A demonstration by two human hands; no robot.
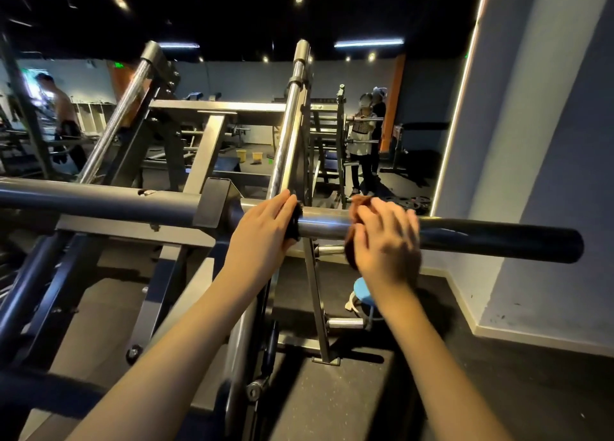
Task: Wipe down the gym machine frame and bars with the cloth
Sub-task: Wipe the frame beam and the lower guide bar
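The cloth [359,202], likely soft and light, is wrapped round the stiff bar [322,226] and gripped there by curled fingers of the right hand [387,241]; the bar is touched by straight fingers of the left hand [265,231].

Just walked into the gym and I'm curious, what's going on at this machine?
A person is wiping the shiny horizontal chrome bar of the grey steel gym machine. Their right hand, blurred in the picture, holds a reddish-brown cloth wrapped against the bar. The left hand rests on the black round collar just beside it.
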